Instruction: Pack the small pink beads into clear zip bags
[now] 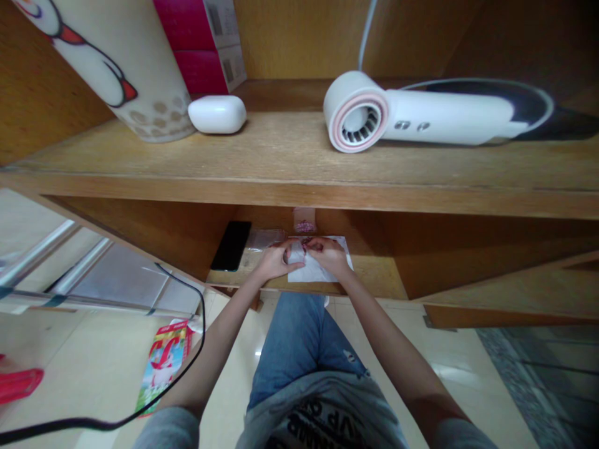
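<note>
My left hand [275, 262] is over a white sheet of paper [322, 269] on the lower shelf, its thumb and fingers curved around a gap and its fingertips close to those of my right hand. My right hand [331, 255] pinches at a tiny dark reddish thing [305, 247], too small to name. Just behind the fingers is a small pale packet [304, 218] with pink, bead-like bits at its lower end. A clear plastic bag [266, 239] lies left of the paper, beside a black phone [231, 246].
Above, the upper shelf [281, 165] holds a white hair dryer [449, 118], a white earbud case [218, 115], magenta boxes [199, 68] and a large cup-shaped container [116, 62]. A black cable [203, 324] hangs at left. A colourful bag [163, 362] is on the floor.
</note>
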Tool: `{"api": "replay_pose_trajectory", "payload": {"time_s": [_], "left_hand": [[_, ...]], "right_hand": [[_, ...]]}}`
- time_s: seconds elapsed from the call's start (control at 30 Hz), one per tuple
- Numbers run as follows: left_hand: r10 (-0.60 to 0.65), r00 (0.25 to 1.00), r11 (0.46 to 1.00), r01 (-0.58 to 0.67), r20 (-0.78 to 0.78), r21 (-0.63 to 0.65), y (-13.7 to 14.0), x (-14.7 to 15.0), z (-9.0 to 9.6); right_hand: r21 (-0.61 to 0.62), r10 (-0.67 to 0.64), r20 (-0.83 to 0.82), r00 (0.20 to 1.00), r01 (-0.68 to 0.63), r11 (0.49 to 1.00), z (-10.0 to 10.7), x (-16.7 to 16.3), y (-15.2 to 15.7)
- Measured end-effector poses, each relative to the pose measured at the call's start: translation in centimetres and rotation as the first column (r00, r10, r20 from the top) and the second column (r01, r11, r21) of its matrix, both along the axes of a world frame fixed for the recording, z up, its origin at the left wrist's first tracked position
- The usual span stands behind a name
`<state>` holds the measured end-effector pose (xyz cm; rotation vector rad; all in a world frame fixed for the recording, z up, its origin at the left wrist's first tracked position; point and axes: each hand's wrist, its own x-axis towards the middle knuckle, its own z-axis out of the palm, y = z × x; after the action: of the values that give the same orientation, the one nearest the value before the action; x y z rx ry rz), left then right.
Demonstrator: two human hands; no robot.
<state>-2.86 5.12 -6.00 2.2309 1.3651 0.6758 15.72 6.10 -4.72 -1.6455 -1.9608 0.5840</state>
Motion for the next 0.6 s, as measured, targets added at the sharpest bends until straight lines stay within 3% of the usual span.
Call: {"api": "replay_pose_trajectory", "payload": {"time_s": [0.17,0.33,0.6], "left_hand": [[0.01,1.0,1.0,-0.01,0.003,-0.022,0.0,0.0,0.1],[0.022,1.0,0.999,-0.022,0.009,-0.036,0.0,-0.1,-0.1],[0.035,0.999,0.998,-0.034,0.019,-0.044,0.0,0.0,0.1]], "right_hand": [[0.013,0.086,-0.076,0.993,-0.085,0.996,-0.4,-0.7,0.2],[0.025,-0.042,-0.06,0.997,0.043,0.999,-1.3,0.6,0.7],[0.033,-0.131,0.149,0.98,0.128,0.991,-1.0,1.3,0.6]]}}
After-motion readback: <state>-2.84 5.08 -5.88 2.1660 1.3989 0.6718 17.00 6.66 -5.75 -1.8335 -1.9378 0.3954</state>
